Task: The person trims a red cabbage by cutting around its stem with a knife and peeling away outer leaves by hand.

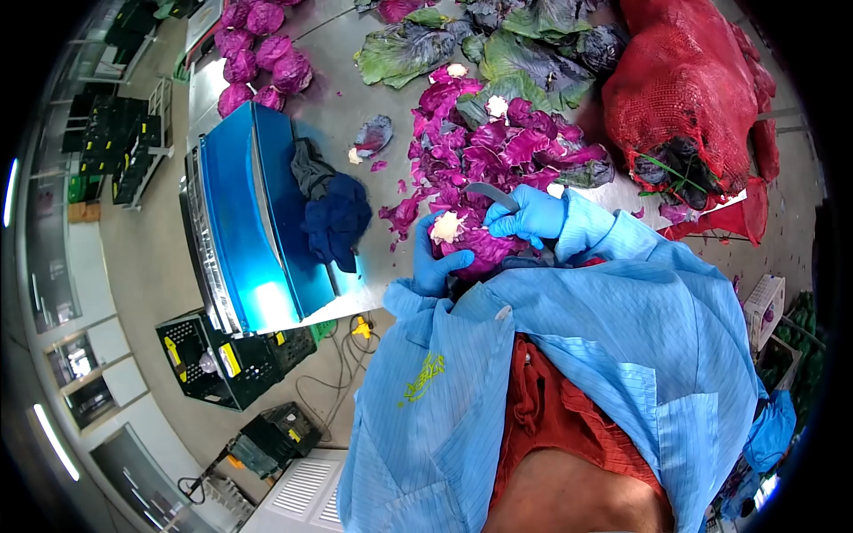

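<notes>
Here, your half-curled left hand (431, 265) cups the cabbage (481, 250), which could roll and deflect the knife (491, 193) your right hand (537, 216) grips.

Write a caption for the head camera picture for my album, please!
Gloved left hand holds a purple cabbage, right hand a knife, near scattered purple leaves.

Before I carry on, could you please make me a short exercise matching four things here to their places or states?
1. knife
2. purple cabbage
3. red mesh sack
4. dark blue cloth

A. beside the blue-panelled unit
B. has dark leaves showing at its mouth
C. gripped in the gloved right hand
D. cupped by the gloved left hand

Pairs: 1-C, 2-D, 3-B, 4-A
</notes>
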`<state>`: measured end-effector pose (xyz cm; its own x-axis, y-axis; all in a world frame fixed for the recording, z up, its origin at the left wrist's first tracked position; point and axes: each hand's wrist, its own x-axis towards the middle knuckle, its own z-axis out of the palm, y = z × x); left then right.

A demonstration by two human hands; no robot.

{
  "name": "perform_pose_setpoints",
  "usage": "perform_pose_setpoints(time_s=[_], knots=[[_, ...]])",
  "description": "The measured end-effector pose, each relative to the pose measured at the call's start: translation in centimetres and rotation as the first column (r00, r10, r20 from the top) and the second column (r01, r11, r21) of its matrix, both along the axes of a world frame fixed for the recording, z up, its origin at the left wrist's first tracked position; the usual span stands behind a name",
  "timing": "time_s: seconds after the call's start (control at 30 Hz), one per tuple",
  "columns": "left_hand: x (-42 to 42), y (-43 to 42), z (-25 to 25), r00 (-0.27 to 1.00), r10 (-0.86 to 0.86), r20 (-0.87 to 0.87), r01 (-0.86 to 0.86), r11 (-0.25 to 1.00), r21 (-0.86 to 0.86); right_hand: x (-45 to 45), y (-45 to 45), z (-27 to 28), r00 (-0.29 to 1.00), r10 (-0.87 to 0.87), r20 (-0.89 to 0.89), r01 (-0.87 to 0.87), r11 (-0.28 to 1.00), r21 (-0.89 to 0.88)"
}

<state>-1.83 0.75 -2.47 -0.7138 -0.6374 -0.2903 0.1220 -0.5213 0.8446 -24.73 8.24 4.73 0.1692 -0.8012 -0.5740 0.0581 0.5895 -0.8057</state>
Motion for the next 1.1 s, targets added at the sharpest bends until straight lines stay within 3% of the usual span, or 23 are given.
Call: perform_pose_setpoints(time_s=[0.1, 0.2, 0.3, 0.4, 0.63, 0.83, 1.03, 1.1], knots=[[-0.2, 0.1, 0.0, 1.0, 0.004, -0.014, -0.004, 1.0, 0.03, 0.5, 0.4, -0.5, 0.992, -0.102, 0.078, 0.104, 0.994, -0.022], [-0.2, 0.2, 0.1, 1.0, 0.021, -0.011, -0.02, 0.997, 0.076, 1.9, 1.0, 0.1, 0.979, -0.204, 0.002, 0.201, 0.967, -0.154], [-0.3, 0.1, 0.8, 0.999, 0.033, -0.001, -0.032, 0.992, 0.12, 2.9, 1.2, -1.2, 0.928, -0.28, -0.247, 0.135, 0.868, -0.477], [-0.5, 0.3, 1.5, 0.999, 0.033, -0.018, -0.029, 0.981, 0.19, 2.8, 1.7, -0.5, 0.849, -0.321, -0.421, 0.001, 0.796, -0.605], [-0.4, 0.3, 0.1, 0.999, 0.032, -0.031, -0.026, 0.985, 0.169, 2.5, 1.7, -0.7, 0.646, -0.399, -0.65, -0.244, 0.7, -0.672], [-0.7, 0.2, -0.1, 0.998, 0.069, -0.003, -0.066, 0.97, 0.235, 3.2, 1.7, -2.2, 0.522, -0.463, -0.716, -0.254, 0.718, -0.649], [-0.9, 0.6, 1.0, 0.991, 0.129, 0.035, -0.134, 0.96, 0.244, 2.8, 2.0, 0.2, 0.667, -0.336, -0.666, -0.258, 0.734, -0.628], [-0.7, 0.4, 0.5, 0.994, 0.105, 0.015, -0.106, 0.964, 0.245, 3.4, 1.8, -0.7, 0.745, -0.442, -0.5, -0.04, 0.718, -0.695]])
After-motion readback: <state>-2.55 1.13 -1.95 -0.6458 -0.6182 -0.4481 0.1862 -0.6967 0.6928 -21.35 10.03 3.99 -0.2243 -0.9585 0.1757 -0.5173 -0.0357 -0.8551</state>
